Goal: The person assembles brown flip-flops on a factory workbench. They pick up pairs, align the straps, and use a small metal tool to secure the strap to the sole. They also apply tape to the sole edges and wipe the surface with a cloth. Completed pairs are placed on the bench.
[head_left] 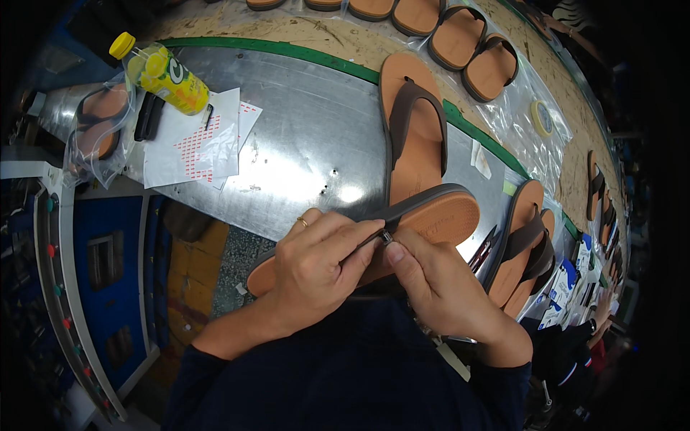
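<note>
Pinching a dark, hard-to-identify piece (387, 236) in left grip (314, 250) and right grip (444, 284) mid-frame, over a sandal (447, 217), likely for steadiness.

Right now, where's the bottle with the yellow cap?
In the head view, the bottle is at the upper left, over the metal table, by the white papers' far edge, beyond the left hand.
</note>
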Action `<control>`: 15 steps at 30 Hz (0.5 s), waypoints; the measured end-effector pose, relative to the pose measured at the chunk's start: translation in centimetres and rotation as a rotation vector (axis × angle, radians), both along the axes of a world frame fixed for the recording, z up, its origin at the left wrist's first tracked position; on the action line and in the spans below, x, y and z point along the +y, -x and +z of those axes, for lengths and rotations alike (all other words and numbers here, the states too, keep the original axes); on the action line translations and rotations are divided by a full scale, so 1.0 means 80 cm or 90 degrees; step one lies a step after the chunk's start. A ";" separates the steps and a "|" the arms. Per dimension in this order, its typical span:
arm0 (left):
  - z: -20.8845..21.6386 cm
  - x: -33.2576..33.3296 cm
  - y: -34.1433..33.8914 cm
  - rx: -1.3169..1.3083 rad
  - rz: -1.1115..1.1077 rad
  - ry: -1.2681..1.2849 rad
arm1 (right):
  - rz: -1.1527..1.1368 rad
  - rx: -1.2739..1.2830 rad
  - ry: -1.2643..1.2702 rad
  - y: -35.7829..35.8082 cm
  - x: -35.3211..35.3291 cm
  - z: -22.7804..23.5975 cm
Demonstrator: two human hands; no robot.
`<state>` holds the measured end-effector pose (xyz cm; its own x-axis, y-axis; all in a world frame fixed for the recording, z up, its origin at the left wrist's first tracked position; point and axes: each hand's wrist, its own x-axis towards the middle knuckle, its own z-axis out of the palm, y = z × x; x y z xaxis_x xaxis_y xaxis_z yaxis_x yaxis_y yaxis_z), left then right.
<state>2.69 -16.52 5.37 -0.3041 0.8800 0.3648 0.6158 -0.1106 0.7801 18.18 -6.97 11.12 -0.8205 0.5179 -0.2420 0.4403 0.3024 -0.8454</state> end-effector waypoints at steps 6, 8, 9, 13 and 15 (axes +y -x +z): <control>0.001 -0.002 -0.008 0.046 -0.016 -0.018 | 0.033 -0.120 0.123 0.001 0.020 0.028; 0.000 -0.002 -0.011 0.050 -0.022 -0.025 | 0.050 -0.128 0.108 -0.001 0.021 0.029; -0.002 -0.003 -0.011 0.054 -0.021 -0.027 | 0.055 -0.116 0.090 -0.001 0.019 0.026; -0.003 -0.008 -0.019 0.043 -0.025 0.000 | 0.109 -0.149 0.099 -0.002 0.028 0.024; -0.004 -0.008 -0.022 0.037 -0.017 0.002 | 0.135 -0.208 0.080 0.006 0.032 0.035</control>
<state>4.49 -17.18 5.05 -0.2587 0.8886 0.3787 0.6573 -0.1254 0.7431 17.74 -4.43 13.95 -0.7757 0.2951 -0.5579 0.6304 0.3187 -0.7079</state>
